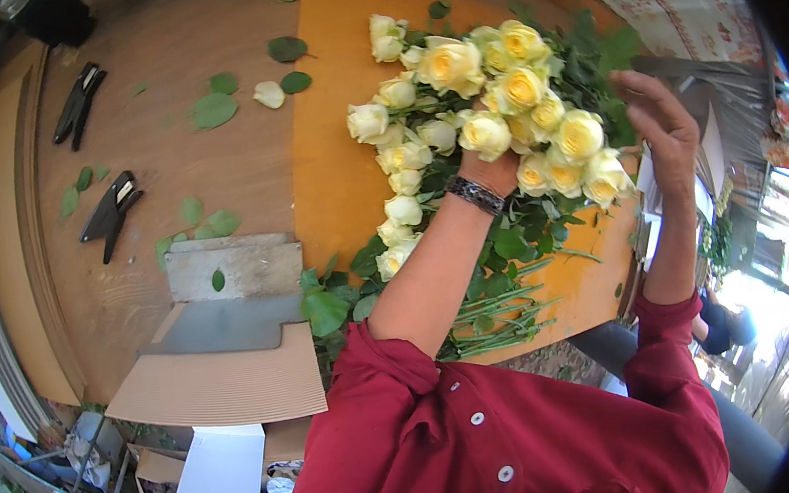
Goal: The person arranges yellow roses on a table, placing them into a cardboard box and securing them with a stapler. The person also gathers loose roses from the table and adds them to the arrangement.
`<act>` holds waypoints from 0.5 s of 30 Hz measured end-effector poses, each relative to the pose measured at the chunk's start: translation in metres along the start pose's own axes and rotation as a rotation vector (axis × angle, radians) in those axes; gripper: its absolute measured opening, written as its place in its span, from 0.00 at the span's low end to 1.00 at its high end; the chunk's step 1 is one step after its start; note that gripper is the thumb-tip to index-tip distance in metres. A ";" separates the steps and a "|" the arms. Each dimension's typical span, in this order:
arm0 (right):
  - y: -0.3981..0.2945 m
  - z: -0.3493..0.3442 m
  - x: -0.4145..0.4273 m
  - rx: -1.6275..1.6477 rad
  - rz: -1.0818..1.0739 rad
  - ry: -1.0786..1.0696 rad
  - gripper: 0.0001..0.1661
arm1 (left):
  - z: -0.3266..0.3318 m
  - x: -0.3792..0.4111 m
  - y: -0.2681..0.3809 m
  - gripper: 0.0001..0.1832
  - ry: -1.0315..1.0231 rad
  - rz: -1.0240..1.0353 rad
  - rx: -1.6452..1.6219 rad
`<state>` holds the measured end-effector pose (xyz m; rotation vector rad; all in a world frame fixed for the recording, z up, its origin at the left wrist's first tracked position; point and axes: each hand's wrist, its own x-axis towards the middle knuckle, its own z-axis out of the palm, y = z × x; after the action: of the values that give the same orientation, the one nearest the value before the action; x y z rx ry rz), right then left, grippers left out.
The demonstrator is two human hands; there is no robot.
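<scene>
A bunch of yellow roses (523,90) is held in my left hand (492,169), whose fingers are mostly hidden by the blooms; a dark patterned bracelet circles that wrist. To the right of the bunch, my right hand (661,121) is raised with its fingers curved and apart, holding nothing visible, near dark green foliage (581,50). Paler cream roses (402,157) lie in a rough column left of the bunch on an orange board (329,106). Cut green stems (500,322) and leaves lie close in front of my body.
Two black staplers (80,104) lie on the brown tabletop (149,291) at the left. Loose leaves (214,110) and a pale petal (269,94) are scattered there. Corrugated cardboard (227,385) and a metal plate (234,266) lie at the near left. Another person (726,328) is in the background at right.
</scene>
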<state>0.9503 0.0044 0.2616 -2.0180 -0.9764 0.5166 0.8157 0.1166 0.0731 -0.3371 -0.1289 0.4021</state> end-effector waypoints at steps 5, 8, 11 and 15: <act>0.009 0.010 0.037 -0.188 0.039 0.007 0.23 | -0.010 -0.004 -0.012 0.24 0.020 -0.010 0.193; 0.012 0.029 0.053 -0.247 -0.001 -0.106 0.25 | 0.000 -0.003 -0.006 0.23 0.135 -0.140 0.103; 0.017 0.032 0.060 -0.372 -0.031 -0.232 0.24 | 0.004 -0.005 -0.004 0.20 0.155 -0.183 -0.014; 0.058 0.010 0.062 -0.286 0.071 -0.141 0.20 | -0.007 -0.011 -0.004 0.17 0.109 -0.203 0.015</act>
<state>1.0084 0.0366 0.2078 -2.3030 -1.1183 0.5915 0.8082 0.1064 0.0671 -0.3268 -0.0524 0.1828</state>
